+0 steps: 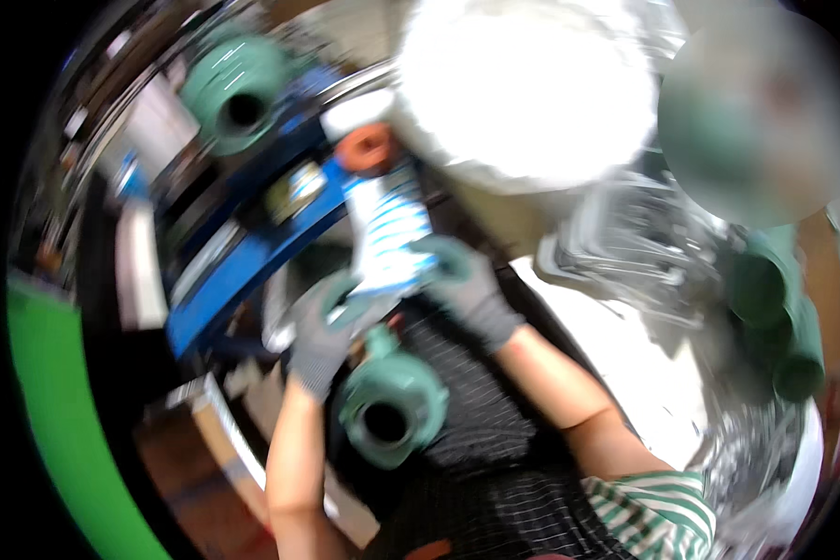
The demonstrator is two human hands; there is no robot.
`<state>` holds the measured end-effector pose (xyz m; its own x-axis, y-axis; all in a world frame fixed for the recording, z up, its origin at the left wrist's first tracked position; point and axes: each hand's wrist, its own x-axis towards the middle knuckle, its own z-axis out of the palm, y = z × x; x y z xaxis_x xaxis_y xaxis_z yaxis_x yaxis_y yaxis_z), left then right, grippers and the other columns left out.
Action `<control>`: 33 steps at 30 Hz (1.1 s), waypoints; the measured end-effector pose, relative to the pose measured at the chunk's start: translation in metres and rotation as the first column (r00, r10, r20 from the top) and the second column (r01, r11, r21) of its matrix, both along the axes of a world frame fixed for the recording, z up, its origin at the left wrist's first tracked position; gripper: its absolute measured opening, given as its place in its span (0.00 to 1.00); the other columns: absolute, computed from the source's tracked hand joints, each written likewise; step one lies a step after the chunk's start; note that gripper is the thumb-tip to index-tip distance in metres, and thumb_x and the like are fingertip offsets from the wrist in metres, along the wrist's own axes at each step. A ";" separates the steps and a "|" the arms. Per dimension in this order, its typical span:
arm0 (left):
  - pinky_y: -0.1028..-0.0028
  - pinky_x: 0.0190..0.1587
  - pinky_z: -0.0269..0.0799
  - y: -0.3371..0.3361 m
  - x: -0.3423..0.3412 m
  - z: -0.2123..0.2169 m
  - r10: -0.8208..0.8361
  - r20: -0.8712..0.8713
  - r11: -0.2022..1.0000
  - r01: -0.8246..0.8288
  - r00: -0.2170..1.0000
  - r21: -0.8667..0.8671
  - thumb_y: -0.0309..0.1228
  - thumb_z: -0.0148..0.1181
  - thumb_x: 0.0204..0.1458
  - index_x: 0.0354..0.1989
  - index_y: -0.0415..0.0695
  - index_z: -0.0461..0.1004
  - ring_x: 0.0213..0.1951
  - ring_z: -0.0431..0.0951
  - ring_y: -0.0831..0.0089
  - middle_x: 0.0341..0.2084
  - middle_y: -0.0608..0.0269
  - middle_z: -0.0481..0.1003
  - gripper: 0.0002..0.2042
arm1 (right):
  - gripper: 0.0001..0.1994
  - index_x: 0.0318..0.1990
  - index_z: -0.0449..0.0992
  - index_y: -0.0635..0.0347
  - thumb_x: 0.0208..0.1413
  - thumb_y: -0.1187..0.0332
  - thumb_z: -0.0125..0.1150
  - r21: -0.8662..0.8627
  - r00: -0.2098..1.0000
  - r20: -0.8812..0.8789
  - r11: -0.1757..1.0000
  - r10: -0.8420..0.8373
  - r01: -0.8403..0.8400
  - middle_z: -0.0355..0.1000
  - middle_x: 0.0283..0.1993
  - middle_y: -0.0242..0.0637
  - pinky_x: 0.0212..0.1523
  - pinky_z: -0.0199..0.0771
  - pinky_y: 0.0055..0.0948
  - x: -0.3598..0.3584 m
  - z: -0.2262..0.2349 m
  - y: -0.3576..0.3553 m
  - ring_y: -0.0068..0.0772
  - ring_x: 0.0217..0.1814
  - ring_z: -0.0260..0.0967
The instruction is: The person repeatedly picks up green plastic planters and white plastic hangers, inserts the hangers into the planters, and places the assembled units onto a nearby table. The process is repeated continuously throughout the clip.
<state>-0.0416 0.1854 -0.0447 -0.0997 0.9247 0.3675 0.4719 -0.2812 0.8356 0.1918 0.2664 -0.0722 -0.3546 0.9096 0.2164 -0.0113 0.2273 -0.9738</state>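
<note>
Both my hands wear grey gloves with green fingertips and grip a white tube with blue stripes [389, 231] that has an orange ring end [366, 147]. My left hand [329, 329] holds its lower end, and my right hand [465, 283] clasps its right side. Just below my hands a green cast pipe fitting with a round dark opening [389, 411] rests over my dark striped apron. The picture is blurred by motion.
A blue frame [243, 252] runs at the left with another green fitting [233, 93] behind it. A large white bucket [527, 89] sits at the top. More green fittings [775, 308] and shiny metal parts [635, 243] lie at the right. A green surface [56, 411] is at the far left.
</note>
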 end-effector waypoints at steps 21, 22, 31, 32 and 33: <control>0.70 0.42 0.78 -0.138 0.099 -0.013 -0.028 0.200 0.995 0.007 0.979 0.102 0.25 0.69 0.53 0.40 0.39 0.83 0.36 0.82 0.68 0.34 0.61 0.82 0.07 | 0.36 0.80 0.49 0.56 0.74 0.49 0.52 -0.856 0.853 -0.455 0.138 0.255 -0.498 0.66 0.71 0.47 0.55 0.84 0.30 0.152 0.049 -0.158 0.33 0.65 0.75; 0.70 0.43 0.78 -0.139 0.109 0.005 -0.134 0.135 0.987 0.120 0.982 0.111 0.26 0.70 0.52 0.39 0.40 0.83 0.36 0.83 0.65 0.35 0.59 0.83 0.08 | 0.43 0.82 0.39 0.57 0.71 0.52 0.58 -0.782 0.797 -0.564 0.172 0.215 -0.599 0.57 0.77 0.50 0.63 0.79 0.35 0.148 0.062 -0.165 0.36 0.74 0.65; 0.75 0.36 0.77 -0.158 0.009 0.002 0.292 0.709 0.906 -0.423 0.641 0.009 0.28 0.65 0.63 0.46 0.35 0.79 0.32 0.80 0.76 0.31 0.59 0.81 0.09 | 0.70 0.81 0.39 0.63 0.34 0.56 0.87 -0.227 0.761 0.529 0.927 0.374 -0.298 0.66 0.72 0.56 0.63 0.78 0.41 0.122 0.050 -0.181 0.49 0.67 0.74; 0.78 0.34 0.75 -0.162 -0.007 0.000 0.366 0.643 0.904 -0.422 0.673 -0.072 0.31 0.65 0.63 0.45 0.34 0.80 0.31 0.80 0.76 0.29 0.60 0.81 0.11 | 0.68 0.81 0.41 0.64 0.38 0.53 0.85 -0.161 0.748 0.563 0.935 0.351 -0.317 0.71 0.67 0.57 0.59 0.81 0.42 0.116 0.046 -0.181 0.53 0.61 0.79; 0.79 0.33 0.72 -0.158 -0.014 0.003 0.400 0.673 0.902 -0.397 0.622 -0.170 0.31 0.63 0.64 0.42 0.35 0.80 0.28 0.78 0.77 0.27 0.63 0.79 0.10 | 0.67 0.80 0.41 0.64 0.38 0.52 0.85 -0.102 0.756 0.575 0.944 0.314 -0.314 0.71 0.67 0.57 0.58 0.81 0.42 0.113 0.041 -0.183 0.53 0.60 0.79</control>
